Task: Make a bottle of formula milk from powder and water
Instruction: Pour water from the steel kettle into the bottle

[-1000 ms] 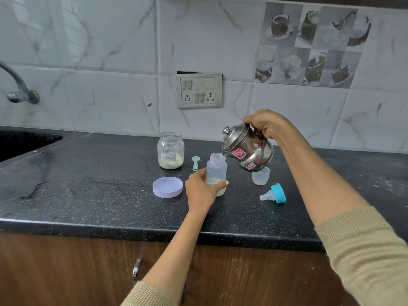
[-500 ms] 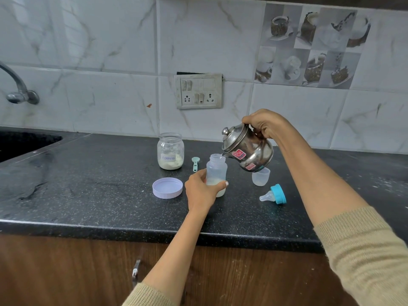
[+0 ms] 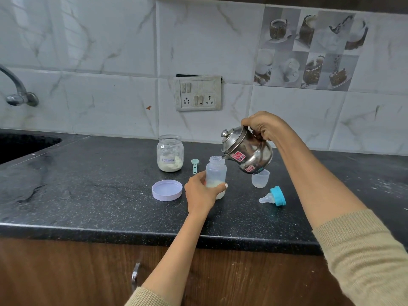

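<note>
Steel and shiny, a small kettle (image 3: 248, 152) hangs tilted at the centre of the frame, its spout down at the open mouth of a clear baby bottle (image 3: 216, 173). The right hand (image 3: 263, 127) grips the kettle from above, fingers curled round what seems to be its handle, which the hand mostly hides. The left hand (image 3: 201, 193) wraps its fingers and thumb round the lower half of the bottle, which stands upright on the black speckled countertop (image 3: 88, 195) with a pale, milky layer at its bottom.

Left of the bottle lies a lilac jar lid (image 3: 167, 190), flat on the counter. Behind it, toward the tiled wall, stands an open glass jar labelled "Formula" (image 3: 170, 153), part full of pale powder. A small teal scoop (image 3: 194, 165) lies between the jar and the bottle. Right of the bottle, partly under the kettle, sits a clear bottle cap (image 3: 260, 178), and lower right of it a teat with a turquoise ring (image 3: 273, 196) lies on its side. A tap (image 3: 16, 93) juts out at the left edge of the frame.
</note>
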Demonstrator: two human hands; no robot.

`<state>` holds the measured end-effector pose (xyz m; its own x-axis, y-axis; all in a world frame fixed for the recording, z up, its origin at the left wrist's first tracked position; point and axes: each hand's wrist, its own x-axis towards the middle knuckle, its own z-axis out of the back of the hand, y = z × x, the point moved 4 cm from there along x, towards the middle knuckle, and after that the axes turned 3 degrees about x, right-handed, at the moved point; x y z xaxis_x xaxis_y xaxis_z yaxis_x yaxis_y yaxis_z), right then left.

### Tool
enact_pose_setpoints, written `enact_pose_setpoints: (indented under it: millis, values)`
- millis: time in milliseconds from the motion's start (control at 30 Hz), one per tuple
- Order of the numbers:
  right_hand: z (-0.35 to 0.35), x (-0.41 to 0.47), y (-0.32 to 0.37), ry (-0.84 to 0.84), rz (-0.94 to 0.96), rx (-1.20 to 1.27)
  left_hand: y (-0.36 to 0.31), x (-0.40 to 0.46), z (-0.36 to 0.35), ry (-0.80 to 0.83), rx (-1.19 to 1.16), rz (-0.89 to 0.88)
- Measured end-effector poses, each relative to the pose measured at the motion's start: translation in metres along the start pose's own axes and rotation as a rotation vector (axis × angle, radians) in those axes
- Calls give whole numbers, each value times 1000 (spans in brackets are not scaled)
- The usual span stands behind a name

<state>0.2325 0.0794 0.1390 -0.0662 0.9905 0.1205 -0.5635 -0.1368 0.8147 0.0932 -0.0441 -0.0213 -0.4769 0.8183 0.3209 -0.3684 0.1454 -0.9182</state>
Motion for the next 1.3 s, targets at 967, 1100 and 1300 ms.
enact_pose_setpoints:
  millis: [967, 1100, 1300]
  values:
    - [0, -4, 6, -11, 6, -82, 0, 0, 0, -2, 2, 6]
    - [0, -6, 7, -7, 13, -80, -1, 0, 0, 7, -5, 14]
    - [0, -8, 8, -7, 21, -59, -2, 0, 0, 12, -7, 20]
